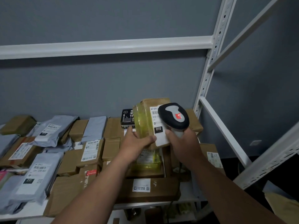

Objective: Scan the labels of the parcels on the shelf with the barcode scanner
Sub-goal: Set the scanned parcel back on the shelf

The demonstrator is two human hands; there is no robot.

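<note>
My left hand (137, 140) grips a cardboard parcel (145, 120) wrapped in yellow tape and holds it tilted above the pile. Its white label (157, 131) carries a black "010" patch and faces me. My right hand (182, 143) grips the handle of a black and grey barcode scanner (174, 116). The scanner head hovers right over the upper part of that label and covers some of it. Below, several brown boxes (145, 189) and grey mailer bags (34, 177) with labels lie on the white shelf (32, 210).
White metal shelf uprights (208, 71) and a slanted brace (226, 131) stand on the right. A shelf beam (105, 47) crosses above, against a grey wall. A small black box (127, 118) stands behind the held parcel. More items sit on the level below.
</note>
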